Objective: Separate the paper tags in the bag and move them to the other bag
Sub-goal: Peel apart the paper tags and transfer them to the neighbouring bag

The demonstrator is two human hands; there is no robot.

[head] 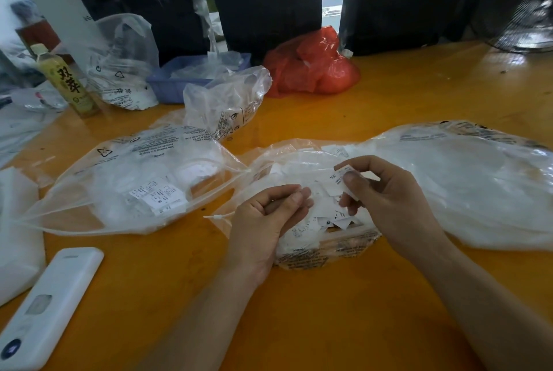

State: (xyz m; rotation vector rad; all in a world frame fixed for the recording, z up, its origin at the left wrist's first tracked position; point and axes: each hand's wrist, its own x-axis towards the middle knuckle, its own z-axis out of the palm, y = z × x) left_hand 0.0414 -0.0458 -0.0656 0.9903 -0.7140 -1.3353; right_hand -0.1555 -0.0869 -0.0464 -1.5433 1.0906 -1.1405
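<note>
On the orange tabletop [329, 311], both hands work at the mouth of a clear plastic bag [478, 191] that lies crumpled to the right and is stuffed with white contents. The right hand [398, 200] pinches a small white paper tag [339, 183] marked XL between thumb and curled fingers, holding it just above a loose heap of paper tags [326, 221] spilling from the bag's opening. The left hand [263, 221] has its fingers curled round a wad of tags and thin plastic at the same opening, thumb pressed against the forefinger.

To the left lies a second clear bag [134, 185], flat and wrinkled, printed with black warning text and a recycling mark, with a few printed tags showing through its film. Behind it sits a smaller crumpled clear bag [227, 107], and beyond that a blue plastic tray [167, 83] with more film inside. A glossy red plastic bag [314, 68] bulges near the back edge. At far left stands a yellow-green bottle [68, 83] with black characters, beside another printed clear bag [122, 65]. A smooth white rounded device [51, 308] rests at the near left, next to a white foam-like block [15, 236]. Dark cloth hangs behind the tabletop.
</note>
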